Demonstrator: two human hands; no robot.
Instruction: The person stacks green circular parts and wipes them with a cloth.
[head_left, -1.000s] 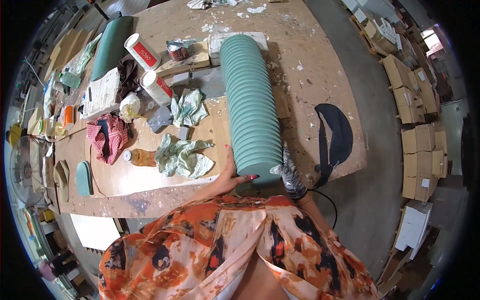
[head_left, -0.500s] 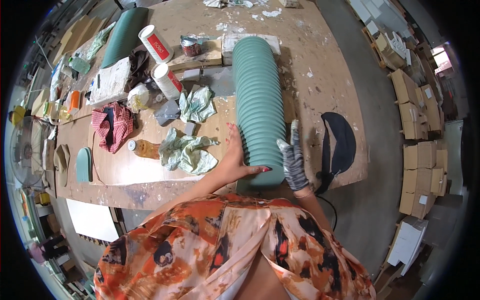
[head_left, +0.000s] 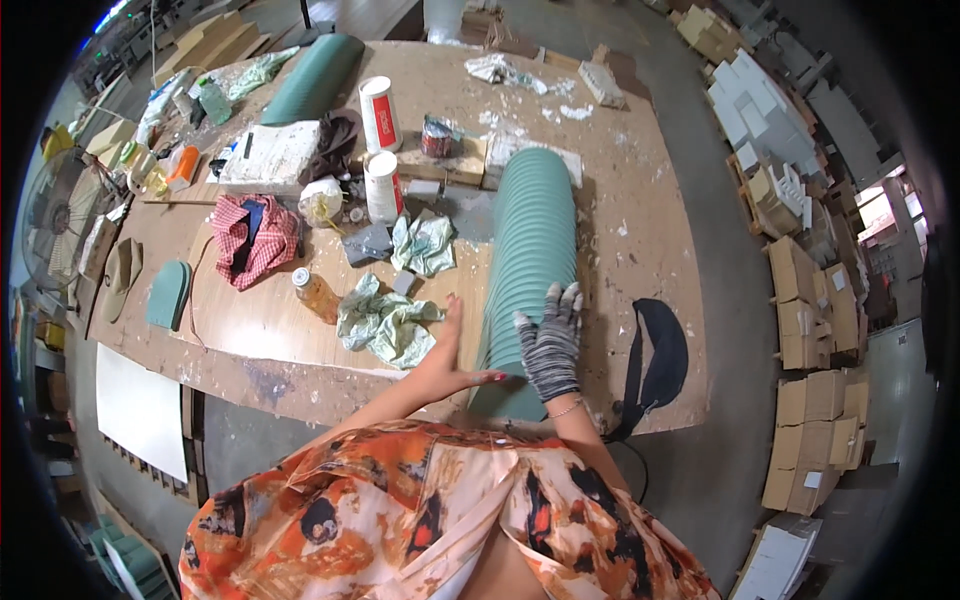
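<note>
A long green half-round piece with ribs across it (head_left: 535,230) lies lengthwise before me, its smooth near end by the table edge. My right hand (head_left: 553,345), in a grey knitted glove, rests flat on the ribs near that end, fingers spread. Bare and spread, my left hand (head_left: 448,358) is along the piece's left side, thumb pointing over its near end; whether it touches cannot be made out. Left of this hand are a crumpled pale green cloth (head_left: 392,325) and a bottle of amber liquid (head_left: 318,297). Neither hand grips anything.
The paint-spotted table (head_left: 640,250) also bears a black strapped pouch (head_left: 660,350), two white-and-red cans (head_left: 380,115), a red checked cloth (head_left: 252,240) and another green curved piece (head_left: 315,80). Cardboard boxes (head_left: 800,350) are stacked on the right; a fan (head_left: 65,210) stands left.
My right hand has gone from the ribbed piece's right side onto its top, now laid flat. My left hand stays on the left side. The whole view has shifted and tilted.
</note>
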